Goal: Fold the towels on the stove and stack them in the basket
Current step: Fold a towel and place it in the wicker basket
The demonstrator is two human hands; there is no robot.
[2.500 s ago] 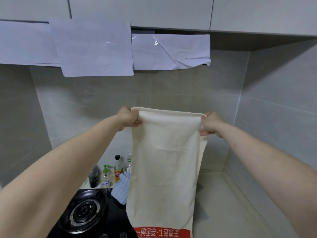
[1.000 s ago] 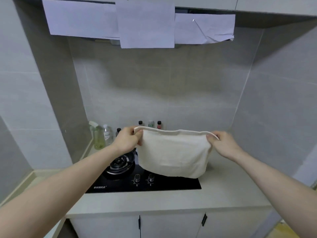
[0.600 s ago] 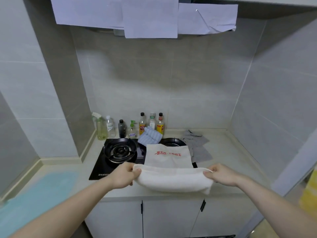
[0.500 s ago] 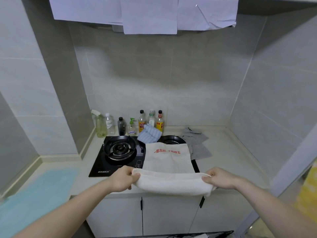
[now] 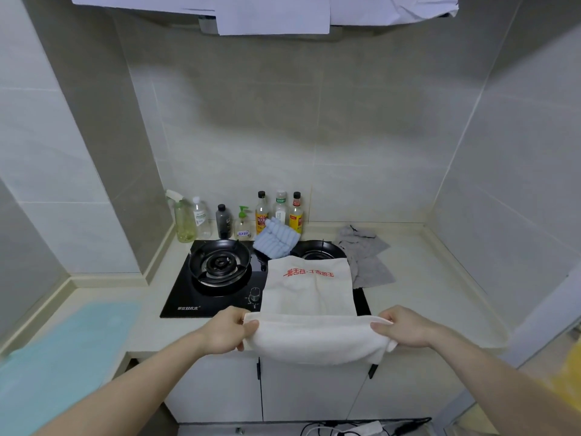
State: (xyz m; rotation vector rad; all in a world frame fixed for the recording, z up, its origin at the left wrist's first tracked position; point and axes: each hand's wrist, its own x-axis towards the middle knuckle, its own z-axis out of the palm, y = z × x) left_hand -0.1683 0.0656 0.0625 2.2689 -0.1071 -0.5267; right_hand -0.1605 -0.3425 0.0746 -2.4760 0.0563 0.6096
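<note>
The cream towel (image 5: 314,309) is judged light, soft and limp, likely to sag wherever it is left unsupported, so it is best taken at the two near corners. It is held exactly there: the left hand (image 5: 224,332) is curled round the corner at 9 o'clock, thumb on top, and the right hand (image 5: 404,327) is pinched on the corner at 3 o'clock. The near edge is draped over the front of the desk (image 5: 440,294) in a loose roll, while the far part is laid flat across the right side of the stove (image 5: 201,297). A line of red print is seen near its far edge. Beyond it, toward 12 o'clock, a blue striped towel (image 5: 276,239) is lying between the burners, and a crumpled grey towel (image 5: 366,256) is spread on the desk at 1 o'clock. No basket is seen.
</note>
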